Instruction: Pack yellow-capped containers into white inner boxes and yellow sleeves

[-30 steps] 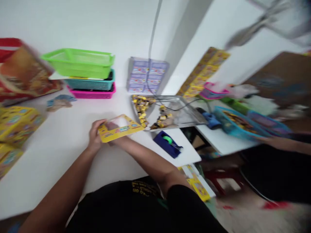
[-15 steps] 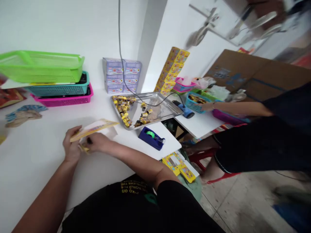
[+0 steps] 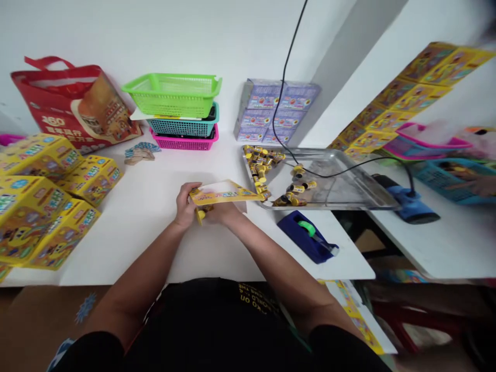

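Note:
Both my hands meet over the white table (image 3: pixel 147 237), holding a flat yellow printed carton (image 3: pixel 225 194) with a clear window. My left hand (image 3: pixel 185 206) grips its left end with fingers curled round the edge. My right hand (image 3: pixel 220 213) is closed underneath it, near a small yellow flap. Just to the right lies a metal tray (image 3: pixel 349 183) with several small yellow and black bottles (image 3: pixel 263 170) scattered in it.
A blue tape dispenser (image 3: pixel 308 235) sits at the table's right edge. Yellow boxes (image 3: pixel 42 201) are piled on the left, a red bag (image 3: pixel 73 103) and stacked baskets (image 3: pixel 180 111) at the back. A black cable (image 3: pixel 287 77) hangs over the tray. Another person's hand (image 3: pixel 478 186) shows far right.
The view has swung back to the left, so the yellow boxes and red bag show again. My hands keep hold of the carton, which now lies flatter and nearer the tray.

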A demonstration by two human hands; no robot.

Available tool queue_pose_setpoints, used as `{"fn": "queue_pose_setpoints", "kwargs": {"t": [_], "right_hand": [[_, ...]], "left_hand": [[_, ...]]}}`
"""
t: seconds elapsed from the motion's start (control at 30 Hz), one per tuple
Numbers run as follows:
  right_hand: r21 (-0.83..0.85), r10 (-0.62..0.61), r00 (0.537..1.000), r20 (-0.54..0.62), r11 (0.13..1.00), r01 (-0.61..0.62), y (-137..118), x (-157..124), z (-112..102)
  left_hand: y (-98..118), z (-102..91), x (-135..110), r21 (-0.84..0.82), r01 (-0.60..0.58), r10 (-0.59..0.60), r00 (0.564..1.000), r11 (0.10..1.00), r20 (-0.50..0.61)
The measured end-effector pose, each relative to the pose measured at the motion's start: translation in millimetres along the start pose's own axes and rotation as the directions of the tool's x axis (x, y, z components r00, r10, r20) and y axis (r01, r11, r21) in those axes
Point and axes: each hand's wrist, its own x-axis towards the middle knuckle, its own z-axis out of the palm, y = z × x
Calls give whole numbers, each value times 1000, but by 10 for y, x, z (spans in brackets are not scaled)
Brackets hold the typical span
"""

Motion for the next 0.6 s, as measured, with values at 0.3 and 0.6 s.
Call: {"fn": "queue_pose_setpoints", "kwargs": {"t": [0.3, 0.6], "right_hand": [[-80, -78, 980, -182, 995, 64, 13, -454, 3], [-41, 554, 693, -461, 767, -640, 892, -327, -946]], "left_hand": [[-28, -16, 18, 56, 0, 5, 996, 998, -89], [-2, -90, 105, 163, 50, -19, 983, 985, -183]]}}
